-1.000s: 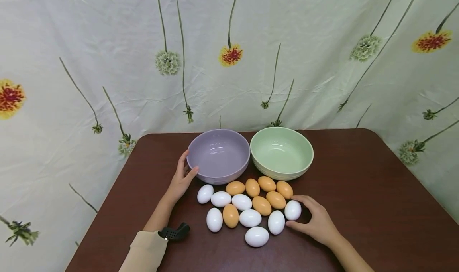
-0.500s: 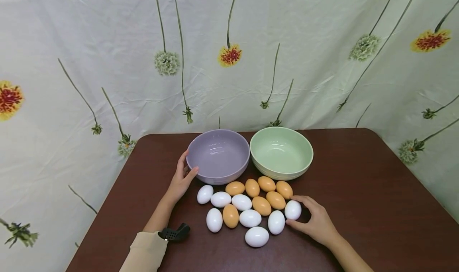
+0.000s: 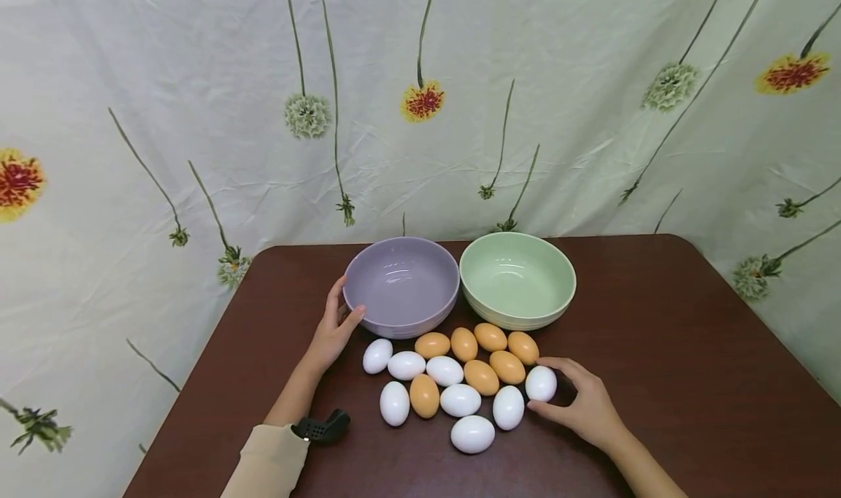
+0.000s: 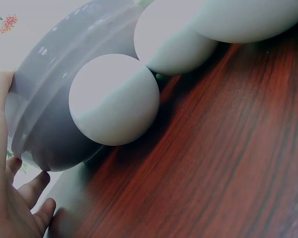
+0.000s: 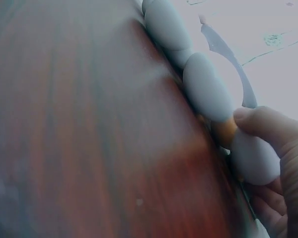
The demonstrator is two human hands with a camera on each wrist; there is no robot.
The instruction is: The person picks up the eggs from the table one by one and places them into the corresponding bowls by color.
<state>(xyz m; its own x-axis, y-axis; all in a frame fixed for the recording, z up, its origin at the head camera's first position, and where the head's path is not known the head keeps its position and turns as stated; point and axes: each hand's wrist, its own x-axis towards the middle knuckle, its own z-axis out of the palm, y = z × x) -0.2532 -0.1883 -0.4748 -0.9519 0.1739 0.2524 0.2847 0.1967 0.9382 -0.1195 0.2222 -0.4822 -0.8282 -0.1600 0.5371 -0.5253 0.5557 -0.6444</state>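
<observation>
- Head view: right hand [image 3: 587,404] pinches a white egg [image 3: 542,383], its grip parted about the egg's width, forefinger at the egg's 12 o'clock, thumb at its 7.
- That egg lies at the 3 o'clock edge of the cluster; whether it is lifted off the tabletop [image 3: 657,323] I cannot tell.
- Right wrist view: the thumb lies against the egg; the other fingers are partly hidden behind it.
- Left hand [image 3: 331,334] holds the purple bowl [image 3: 402,282], its grip spread wide round the outside, fingers at the bowl's 9 o'clock, thumb at its 8.
- A small egg [image 4: 114,99], white, sits near the left hand, at its 4 o'clock.
- From the pinched egg, the purple bowl is at 10 o'clock, the green bowl [image 3: 517,279] close to 12; the bowls stand side by side.
- One orange egg [image 3: 523,348] sits at 11 o'clock, between the pinched egg and the green bowl; another [image 3: 507,367] sits at 10, on the line to the purple bowl.
- A neighbour egg [image 3: 509,407], white, is just beside it at 8 o'clock.
- Flowered cloth [image 3: 460,155] hangs behind the tabletop.
</observation>
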